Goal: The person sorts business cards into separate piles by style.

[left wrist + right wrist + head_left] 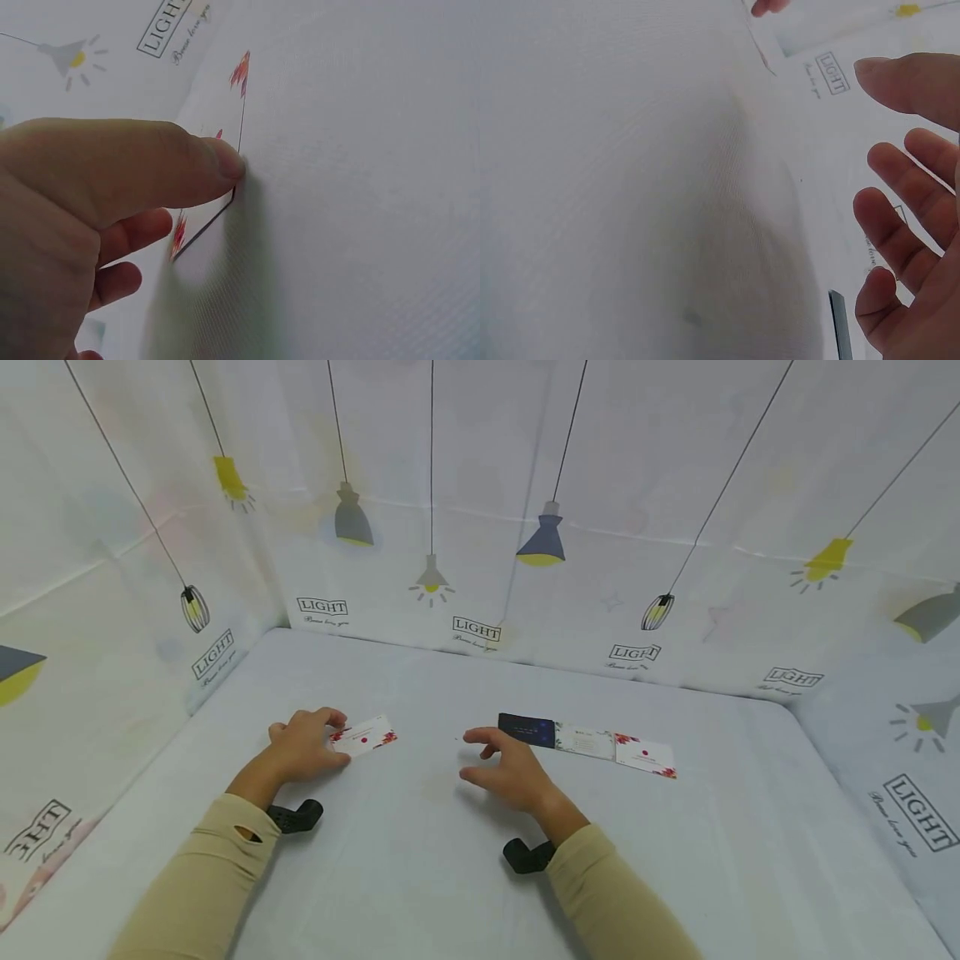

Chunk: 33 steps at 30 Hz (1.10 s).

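Observation:
My left hand [303,745] is at the left part of the table, holding a white business card [369,737] with red floral corners between thumb and fingers. In the left wrist view the thumb [172,161] lies over the near edge of this card [206,214], hiding its middle. My right hand [510,770] hovers near the table's middle with fingers loosely bent and apart, nothing between them. Just beyond it lies a row of cards: a dark blue card [528,729], a white card with leafy corners [585,741], and a white card with red flowers [645,755].
A white cloth covers the table [420,877]. Behind and on both sides hang white curtains [480,468] printed with lamps. Each wrist wears a black camera mount, one at the left wrist [300,816] and one at the right wrist [525,856].

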Tool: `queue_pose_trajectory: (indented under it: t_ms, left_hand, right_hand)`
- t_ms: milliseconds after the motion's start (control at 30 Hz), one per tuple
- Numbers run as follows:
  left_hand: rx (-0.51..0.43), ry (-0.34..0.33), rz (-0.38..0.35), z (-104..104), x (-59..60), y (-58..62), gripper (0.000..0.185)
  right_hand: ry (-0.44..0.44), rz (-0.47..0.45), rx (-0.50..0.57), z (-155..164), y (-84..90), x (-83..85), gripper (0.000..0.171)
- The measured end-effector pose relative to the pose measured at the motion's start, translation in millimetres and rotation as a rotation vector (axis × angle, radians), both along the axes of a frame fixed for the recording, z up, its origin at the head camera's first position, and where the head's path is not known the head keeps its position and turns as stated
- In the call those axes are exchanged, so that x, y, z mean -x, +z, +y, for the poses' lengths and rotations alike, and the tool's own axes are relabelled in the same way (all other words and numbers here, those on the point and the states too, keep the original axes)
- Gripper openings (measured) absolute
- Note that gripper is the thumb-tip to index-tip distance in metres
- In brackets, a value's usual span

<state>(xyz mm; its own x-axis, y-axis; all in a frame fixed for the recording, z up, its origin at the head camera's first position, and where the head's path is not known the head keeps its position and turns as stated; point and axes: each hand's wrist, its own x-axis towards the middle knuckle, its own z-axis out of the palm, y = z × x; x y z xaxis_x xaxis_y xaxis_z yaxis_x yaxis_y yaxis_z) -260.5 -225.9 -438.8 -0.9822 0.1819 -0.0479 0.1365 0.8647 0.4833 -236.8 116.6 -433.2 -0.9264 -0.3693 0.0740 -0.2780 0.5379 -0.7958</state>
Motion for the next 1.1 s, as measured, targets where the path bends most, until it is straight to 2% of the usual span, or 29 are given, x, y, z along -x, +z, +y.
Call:
queue_pose_trajectory:
  t_ms: [200,500,767,933,1100]
  left_hand:
    - [0.018,-0.001,-0.020,-4,2.4,1.0,0.056]
    - [-0.027,-0.031,-0.019,-1,3.5,4.1,0.053]
    - [-0.165,-0.114,-0.025,19,1.5,8.2,0.052]
    - [-0.175,-0.166,-0.025,37,-2.2,9.2,0.045]
    - [-0.186,-0.215,-0.021,57,-7.5,17.6,0.044]
  right_hand:
    - [0.004,-0.014,-0.001,-4,-1.5,0.4,0.052]
    - [0.021,-0.008,-0.023,-8,-2.2,1.6,0.053]
    - [0.004,-0.025,-0.080,-10,-6.4,3.3,0.055]
    - [0.012,-0.023,-0.105,-11,-5.6,3.1,0.060]
    - [0.005,-0.013,-0.116,-12,-4.7,2.6,0.064]
